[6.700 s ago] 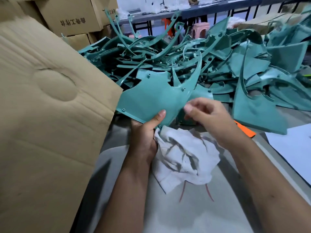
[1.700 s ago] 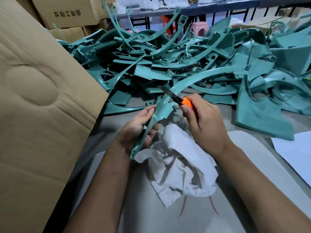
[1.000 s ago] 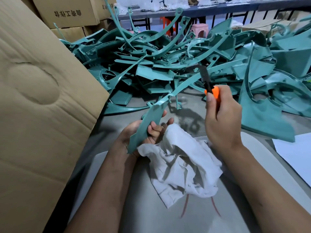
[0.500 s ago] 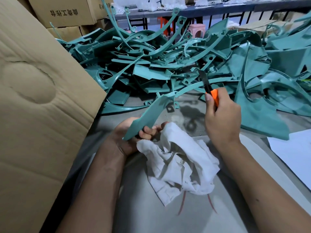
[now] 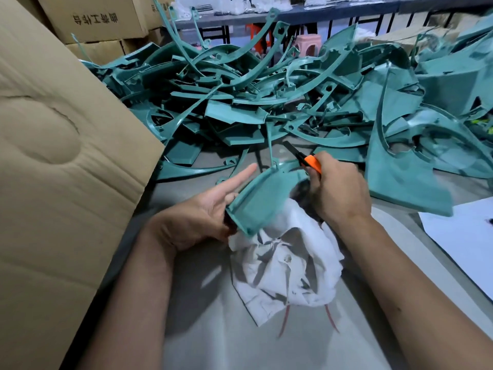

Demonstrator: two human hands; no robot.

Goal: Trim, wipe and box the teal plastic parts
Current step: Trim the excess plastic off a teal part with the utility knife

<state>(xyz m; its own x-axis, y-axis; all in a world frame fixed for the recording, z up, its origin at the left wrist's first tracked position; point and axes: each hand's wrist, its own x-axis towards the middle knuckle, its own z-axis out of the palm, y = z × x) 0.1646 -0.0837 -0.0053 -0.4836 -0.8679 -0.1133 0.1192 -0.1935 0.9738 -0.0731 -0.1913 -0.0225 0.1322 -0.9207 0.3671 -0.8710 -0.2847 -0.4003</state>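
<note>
The left hand (image 5: 202,209) holds the teal part (image 5: 262,198) at its lower edge, with the index finger straight and pointing to 1 o'clock. The right hand (image 5: 337,192) grips an orange knife (image 5: 306,160), fingers curled round it, blade near the part's top edge. A white rag (image 5: 288,265) lies at 6 o'clock from the part, and the pile (image 5: 266,102) at 12.

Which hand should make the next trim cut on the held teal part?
Right. The right hand already grips the orange knife, blade at the teal part's far edge; the left hand supports that part.
</note>
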